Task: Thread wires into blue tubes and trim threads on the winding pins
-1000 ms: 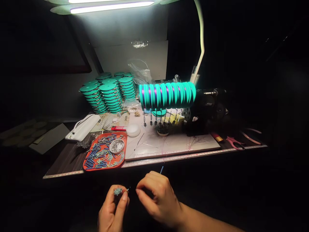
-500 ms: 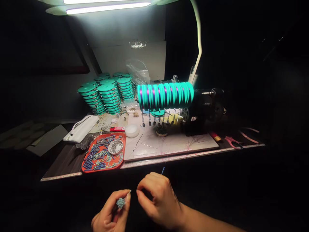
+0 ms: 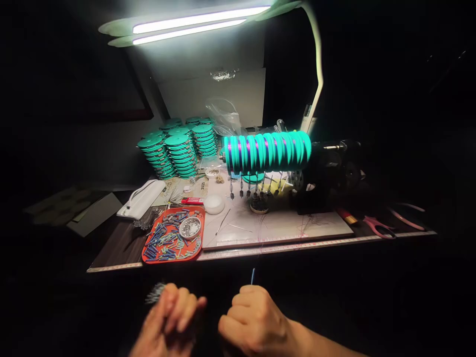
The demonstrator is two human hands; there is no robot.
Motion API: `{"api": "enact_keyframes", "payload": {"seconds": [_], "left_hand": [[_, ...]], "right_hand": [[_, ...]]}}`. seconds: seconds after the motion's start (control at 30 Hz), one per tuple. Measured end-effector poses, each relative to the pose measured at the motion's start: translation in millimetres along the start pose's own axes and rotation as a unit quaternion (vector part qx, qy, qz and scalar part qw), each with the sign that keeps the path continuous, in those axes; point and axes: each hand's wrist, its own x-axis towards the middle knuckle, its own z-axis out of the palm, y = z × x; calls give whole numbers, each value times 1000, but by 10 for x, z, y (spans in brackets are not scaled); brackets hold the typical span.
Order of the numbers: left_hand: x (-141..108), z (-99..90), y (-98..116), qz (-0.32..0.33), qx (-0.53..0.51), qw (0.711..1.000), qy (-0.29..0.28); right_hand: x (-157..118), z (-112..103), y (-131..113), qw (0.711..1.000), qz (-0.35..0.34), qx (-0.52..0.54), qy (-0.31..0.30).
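My left hand (image 3: pixel 169 317) is curled and blurred by motion at the lower left. Out of its far side sticks a bundle of thin grey-blue pieces (image 3: pixel 155 293), whose lower part the fingers hide. A short gap separates it from my right hand (image 3: pixel 256 322), which is closed in a fist with the knuckles up. A thin blue rod (image 3: pixel 253 275) rises above that fist; its lower end is hidden behind the knuckles. Both hands are in front of the table edge, below an orange tray (image 3: pixel 146 258) of small blue, green and grey tube-like pieces.
A row of turquoise spools (image 3: pixel 266 151) sits on a machine shaft, with several small wire-cage pieces (image 3: pixel 241 191) hanging beneath. Stacked turquoise spools (image 3: pixel 180 153) stand behind. Pink-handled scissors (image 3: pixel 377 225) lie right of a pale board (image 3: pixel 275 228). A lamp (image 3: pixel 201 20) hangs overhead.
My left hand has turned, swinging the bundle to its far left side. My right hand has gone from a fingertip pinch to a fist and sits slightly lower. The view has shifted.
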Motion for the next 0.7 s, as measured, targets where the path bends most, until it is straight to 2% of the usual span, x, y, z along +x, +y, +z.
{"api": "enact_keyframes", "payload": {"seconds": [0.03,0.07,0.1,0.13,0.2,0.27,0.4,0.53,0.7], "left_hand": [[61,-33,137,65,9,997,49],[146,-76,286,142,71,984,83],[253,-125,438,228,166,952,118],[377,-177,583,252,212,934,136],[646,-270,816,266,292,904,164],[888,-329,941,250,384,874,164],[1135,-371,928,234,482,826,175],[1129,-401,885,238,484,816,209],[941,-471,943,270,375,855,235]], "right_hand": [[6,-35,5,1000,2,-1,-5],[17,-74,10,1000,12,-3,-9],[32,-110,15,1000,26,-3,-13],[49,-139,19,999,43,1,-18],[78,-170,24,997,73,22,-27],[93,-165,25,994,92,49,-28],[77,-126,27,989,116,82,-34],[56,-119,23,987,123,95,-41],[71,-131,25,984,133,121,-19]]}}
